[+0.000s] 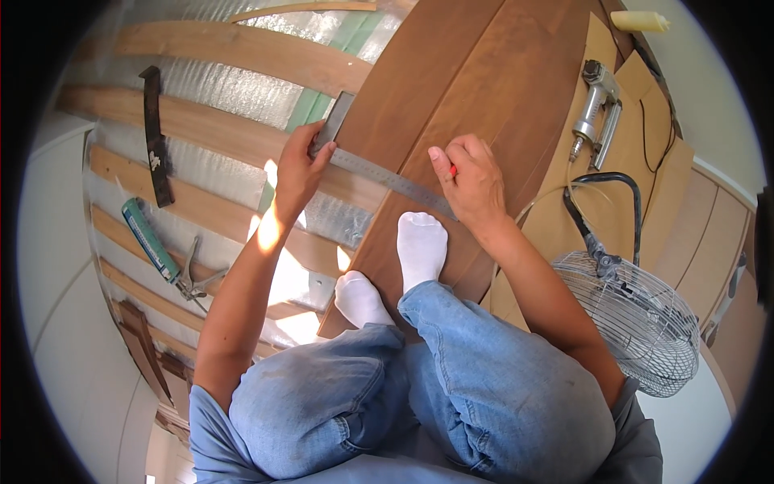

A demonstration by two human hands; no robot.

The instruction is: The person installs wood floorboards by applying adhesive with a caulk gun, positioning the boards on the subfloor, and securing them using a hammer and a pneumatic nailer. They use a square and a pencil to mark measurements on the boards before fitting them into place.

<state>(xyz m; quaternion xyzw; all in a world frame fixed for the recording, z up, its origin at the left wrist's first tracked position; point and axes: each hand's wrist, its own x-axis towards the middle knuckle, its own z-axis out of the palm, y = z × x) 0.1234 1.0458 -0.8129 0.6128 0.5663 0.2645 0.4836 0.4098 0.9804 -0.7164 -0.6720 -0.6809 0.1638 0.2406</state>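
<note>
My left hand (300, 165) is closed on the thick grey stock of a metal try square (379, 173), at the left edge of the brown wooden floorboards (476, 77). The square's ruled blade lies across the boards toward my right hand (476, 181). That hand is curled just beyond the blade's far end, and a thin red pencil-like thing (453, 171) shows between its fingers; most of it is hidden. My white-socked feet stand on the boards below the blade.
Bare joists (242, 48) over silvery insulation lie to the left, with a dark pry bar (155, 137) and a caulking gun (161, 246). On cardboard at right are an air nailer (595, 105), a hose and a wire-caged fan (629, 323).
</note>
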